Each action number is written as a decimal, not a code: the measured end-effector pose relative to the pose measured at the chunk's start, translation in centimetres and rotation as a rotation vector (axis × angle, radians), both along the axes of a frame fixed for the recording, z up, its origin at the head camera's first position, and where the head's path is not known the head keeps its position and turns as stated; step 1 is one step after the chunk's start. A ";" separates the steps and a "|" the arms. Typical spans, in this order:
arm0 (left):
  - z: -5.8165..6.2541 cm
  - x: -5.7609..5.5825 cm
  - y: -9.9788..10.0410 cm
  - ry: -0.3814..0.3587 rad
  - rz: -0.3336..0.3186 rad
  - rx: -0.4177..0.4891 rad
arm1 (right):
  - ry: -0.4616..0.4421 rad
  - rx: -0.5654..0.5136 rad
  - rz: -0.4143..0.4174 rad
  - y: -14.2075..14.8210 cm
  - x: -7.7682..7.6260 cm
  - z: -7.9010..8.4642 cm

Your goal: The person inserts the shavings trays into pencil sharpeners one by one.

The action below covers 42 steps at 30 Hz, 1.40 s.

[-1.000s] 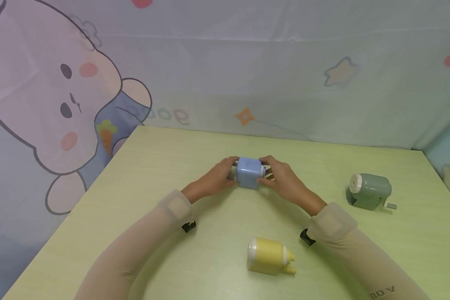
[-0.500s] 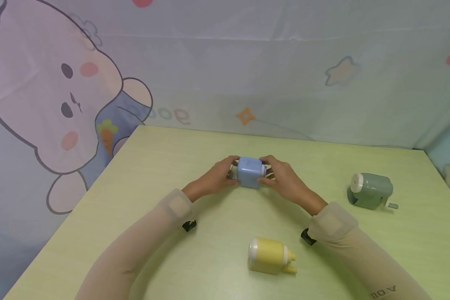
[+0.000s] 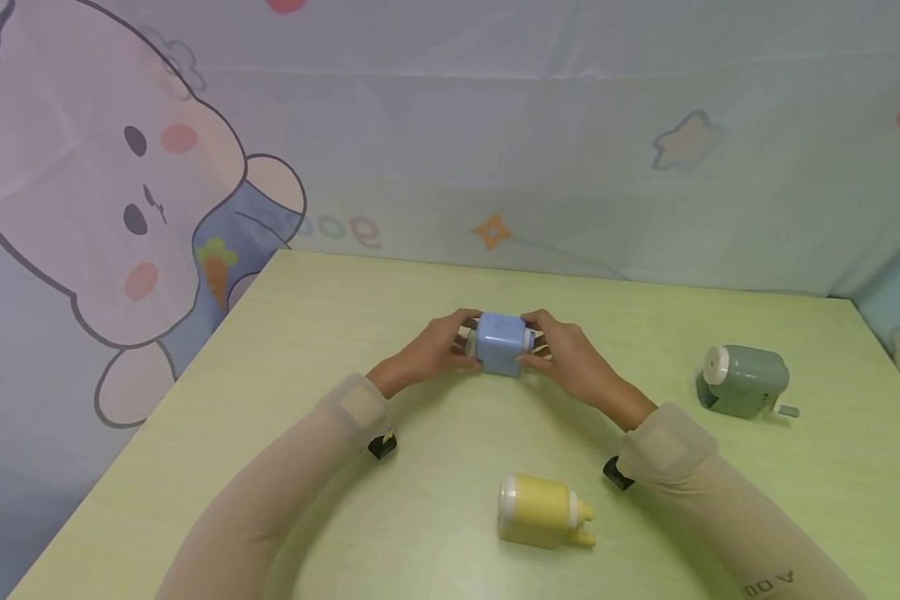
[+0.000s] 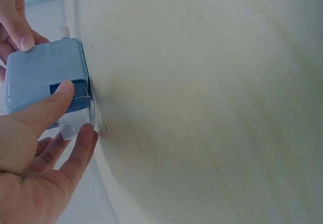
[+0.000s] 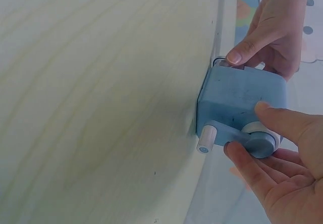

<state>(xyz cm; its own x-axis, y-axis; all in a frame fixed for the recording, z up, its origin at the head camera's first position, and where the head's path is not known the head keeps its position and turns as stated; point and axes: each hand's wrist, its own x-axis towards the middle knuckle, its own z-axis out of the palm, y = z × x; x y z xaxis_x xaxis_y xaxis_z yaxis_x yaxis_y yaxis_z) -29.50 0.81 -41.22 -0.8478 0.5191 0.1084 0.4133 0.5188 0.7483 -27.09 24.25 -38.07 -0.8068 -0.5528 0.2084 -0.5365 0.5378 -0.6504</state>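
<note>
A blue crank pencil sharpener (image 3: 500, 343) lies between my two hands at the table's middle. Its clear shavings drawer (image 4: 76, 122) sticks partway out of one end in the left wrist view. My left hand (image 3: 444, 343) holds that drawer end, thumb at the body's opening and fingertips under the clear plastic. On the opposite end, my right hand (image 3: 567, 354) grips the body around the crank (image 5: 229, 135), with the thumb on the casing and the forefinger at the crank arm. The right hand's other fingers are partly hidden behind the sharpener.
A yellow crank sharpener (image 3: 536, 511) lies nearer to me, between the forearms. To the right stands a green one (image 3: 746, 382), its crank pointing right. Behind the pale table (image 3: 345, 304) hangs a printed cloth (image 3: 450, 125).
The left hand has edged slightly right, toward the blue body, and less of the clear drawer shows. The right hand keeps its grip. The head view has drifted a little.
</note>
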 end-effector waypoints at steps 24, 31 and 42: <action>-0.4 -0.2 0.2 -0.027 0.006 0.039 | 0.024 -0.022 0.012 0.1 -0.1 -0.4; -0.4 -0.3 0.5 -0.033 -0.007 0.060 | 0.033 -0.026 0.017 0.1 -0.1 -0.2; -0.3 -0.3 0.8 -0.052 0.001 0.060 | 0.037 -0.036 0.018 0.2 -0.1 -0.4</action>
<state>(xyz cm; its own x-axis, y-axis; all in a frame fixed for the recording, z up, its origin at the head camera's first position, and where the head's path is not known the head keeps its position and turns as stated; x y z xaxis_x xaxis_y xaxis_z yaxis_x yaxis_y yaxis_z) -29.77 1.62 -41.51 -0.8538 0.5120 0.0947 0.3722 0.4730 0.7986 -27.20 24.41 -38.43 -0.7884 -0.5586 0.2579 -0.5696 0.5044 -0.6489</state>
